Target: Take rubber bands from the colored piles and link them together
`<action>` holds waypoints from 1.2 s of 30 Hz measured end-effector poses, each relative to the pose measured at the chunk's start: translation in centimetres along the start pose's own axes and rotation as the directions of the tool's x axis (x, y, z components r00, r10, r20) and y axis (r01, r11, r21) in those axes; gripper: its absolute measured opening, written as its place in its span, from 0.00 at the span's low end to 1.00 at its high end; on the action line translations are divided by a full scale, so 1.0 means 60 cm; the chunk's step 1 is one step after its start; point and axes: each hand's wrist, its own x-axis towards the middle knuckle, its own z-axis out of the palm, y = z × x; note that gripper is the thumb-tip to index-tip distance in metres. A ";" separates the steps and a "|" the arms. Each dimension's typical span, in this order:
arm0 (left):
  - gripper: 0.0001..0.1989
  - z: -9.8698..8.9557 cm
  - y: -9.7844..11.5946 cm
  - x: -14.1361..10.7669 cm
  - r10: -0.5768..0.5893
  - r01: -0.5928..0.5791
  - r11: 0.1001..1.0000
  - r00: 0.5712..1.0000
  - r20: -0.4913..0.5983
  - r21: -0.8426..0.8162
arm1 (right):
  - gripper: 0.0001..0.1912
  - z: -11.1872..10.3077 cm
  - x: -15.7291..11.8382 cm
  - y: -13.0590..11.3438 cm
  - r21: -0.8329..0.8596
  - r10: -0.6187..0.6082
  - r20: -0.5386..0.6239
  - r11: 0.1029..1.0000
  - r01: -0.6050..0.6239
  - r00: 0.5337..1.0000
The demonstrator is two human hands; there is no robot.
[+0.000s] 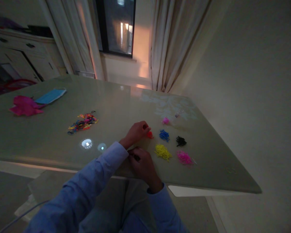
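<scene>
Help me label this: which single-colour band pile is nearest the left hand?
The small red band pile, by the left hand; the blue, yellow, black and pink ones lie farther right.

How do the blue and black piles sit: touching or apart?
Apart: the head view shows bare tabletop between the blue pile and the black pile.

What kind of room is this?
Likely a room in a home, perhaps a dining room: a glossy table seated at, long curtains beside a window, and a cabinet with drawers against the wall.
</scene>
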 end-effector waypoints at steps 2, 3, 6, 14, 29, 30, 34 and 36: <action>0.10 -0.007 -0.003 -0.006 -0.004 0.003 1.000 0.999 -0.047 -0.027 | 0.11 -0.001 0.000 -0.001 0.017 -0.005 0.000 1.000 0.005 1.000; 0.11 -0.012 -0.004 -0.011 -0.008 0.005 0.999 0.997 -0.070 -0.044 | 0.11 -0.002 0.000 -0.002 0.025 -0.004 -0.002 1.000 0.004 1.000; 0.12 -0.033 -0.014 -0.042 -0.054 0.036 0.990 0.989 -0.135 -0.134 | 0.09 -0.004 -0.001 -0.006 0.037 0.008 -0.009 0.999 -0.008 1.000; 0.15 -0.117 -0.088 -0.174 -0.131 0.135 0.991 0.951 -0.282 -0.006 | 0.07 -0.008 -0.003 -0.005 0.022 -0.004 0.003 1.000 0.004 1.000; 0.10 -0.146 -0.134 -0.226 -0.142 0.165 0.985 0.951 -0.276 0.059 | 0.11 0.000 0.061 -0.032 -0.040 0.182 0.102 0.983 -0.178 0.978; 0.09 -0.145 -0.132 -0.227 -0.130 0.157 0.984 0.957 -0.259 0.087 | 0.11 0.009 0.080 -0.038 -0.023 0.164 0.097 0.986 -0.163 0.982; 0.11 -0.143 -0.129 -0.227 -0.130 0.172 0.963 0.971 -0.201 0.205 | 0.11 0.064 0.169 -0.072 0.003 0.017 0.130 1.000 -0.017 0.991; 0.11 -0.141 -0.130 -0.224 -0.136 0.176 0.947 0.977 -0.163 0.268 | 0.10 0.098 0.217 -0.092 -0.065 -0.081 0.196 0.993 0.095 0.977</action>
